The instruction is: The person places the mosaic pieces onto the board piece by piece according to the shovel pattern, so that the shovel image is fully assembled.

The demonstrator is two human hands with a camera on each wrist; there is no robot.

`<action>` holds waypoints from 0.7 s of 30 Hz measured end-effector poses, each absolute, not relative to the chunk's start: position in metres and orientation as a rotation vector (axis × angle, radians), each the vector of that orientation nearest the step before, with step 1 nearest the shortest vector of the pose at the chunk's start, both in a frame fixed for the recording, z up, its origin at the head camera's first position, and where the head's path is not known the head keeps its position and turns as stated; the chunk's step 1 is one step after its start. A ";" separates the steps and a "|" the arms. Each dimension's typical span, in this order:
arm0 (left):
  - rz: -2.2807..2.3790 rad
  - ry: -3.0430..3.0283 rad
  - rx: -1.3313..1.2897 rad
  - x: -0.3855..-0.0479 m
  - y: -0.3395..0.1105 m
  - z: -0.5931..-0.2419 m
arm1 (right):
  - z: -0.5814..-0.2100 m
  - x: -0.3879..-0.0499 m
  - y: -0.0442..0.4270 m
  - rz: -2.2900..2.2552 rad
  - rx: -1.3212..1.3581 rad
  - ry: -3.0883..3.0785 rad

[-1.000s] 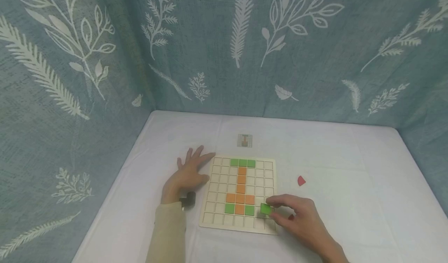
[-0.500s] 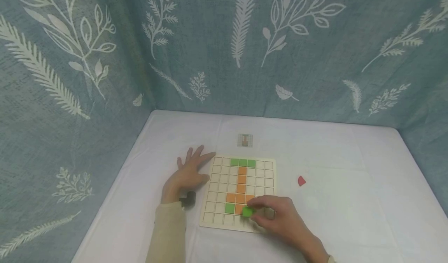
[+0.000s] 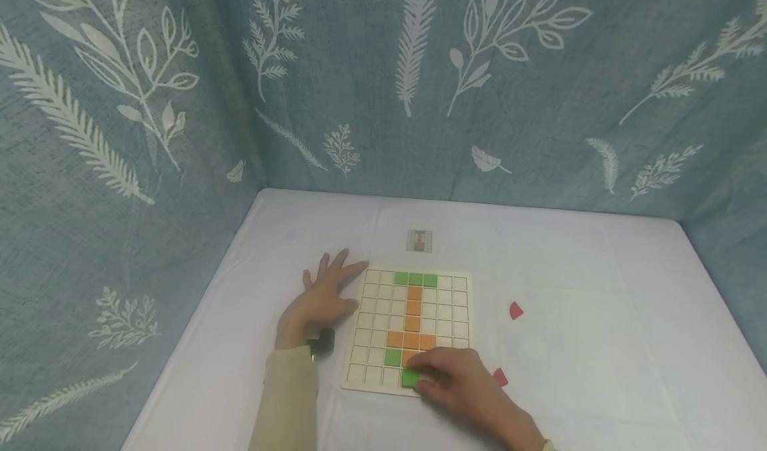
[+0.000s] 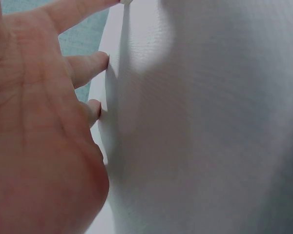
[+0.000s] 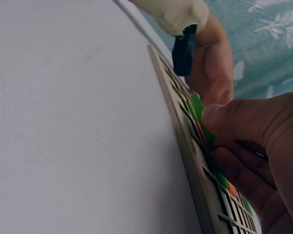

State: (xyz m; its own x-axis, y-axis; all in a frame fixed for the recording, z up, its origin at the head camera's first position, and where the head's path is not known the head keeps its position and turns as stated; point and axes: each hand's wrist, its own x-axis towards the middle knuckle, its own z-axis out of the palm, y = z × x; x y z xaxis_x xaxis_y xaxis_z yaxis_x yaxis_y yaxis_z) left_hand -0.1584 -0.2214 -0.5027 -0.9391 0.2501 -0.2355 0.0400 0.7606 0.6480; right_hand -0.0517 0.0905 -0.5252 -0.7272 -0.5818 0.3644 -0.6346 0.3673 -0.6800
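Observation:
A wooden grid board [image 3: 371, 374] lies on the white table. Three green square tiles [image 3: 416, 279] fill cells in its far row, and below them a column of orange tiles [image 3: 413, 308] widens to three across. Another green tile [image 3: 393, 357] sits near the board's front. Between thumb and fingers my right hand [image 3: 464, 384] pinches a green tile [image 3: 410, 378] at the front row, under the orange column; in the right wrist view this tile [image 5: 197, 108] looks tilted. My left hand [image 3: 323, 298] rests with spread fingers at the board's left edge, thumb and index fingertip near it.
Beyond the board lies a small card with a grid pattern [image 3: 419, 241]. Two red wedge pieces, one farther back [image 3: 516, 310] and one beside my right hand [image 3: 500, 376], lie to the right. A patterned blue-green curtain [image 3: 359, 104] surrounds the table's far and left sides.
My right hand has carried the green tile leftward across the board, then slightly nearer to the front row. The near red wedge has come into fuller view. My left hand stays put.

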 end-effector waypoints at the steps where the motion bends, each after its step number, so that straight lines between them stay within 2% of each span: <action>1: 0.963 2.649 0.221 -0.158 -0.221 -0.503 | -0.525 -0.051 0.090 1.305 1.132 -2.550; 21: 0.955 2.660 0.217 -0.159 -0.221 -0.505 | -0.529 -0.047 0.081 1.113 1.173 -2.527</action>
State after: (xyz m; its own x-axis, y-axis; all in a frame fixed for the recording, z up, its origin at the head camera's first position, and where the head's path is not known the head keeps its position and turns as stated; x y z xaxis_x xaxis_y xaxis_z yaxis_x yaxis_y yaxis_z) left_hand -0.1587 -0.2211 -0.5050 -0.9418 0.2421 -0.2333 0.0385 0.7670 0.6405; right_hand -0.0473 0.0815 -0.5286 -0.6858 -0.6029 0.4076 -0.7077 0.4219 -0.5667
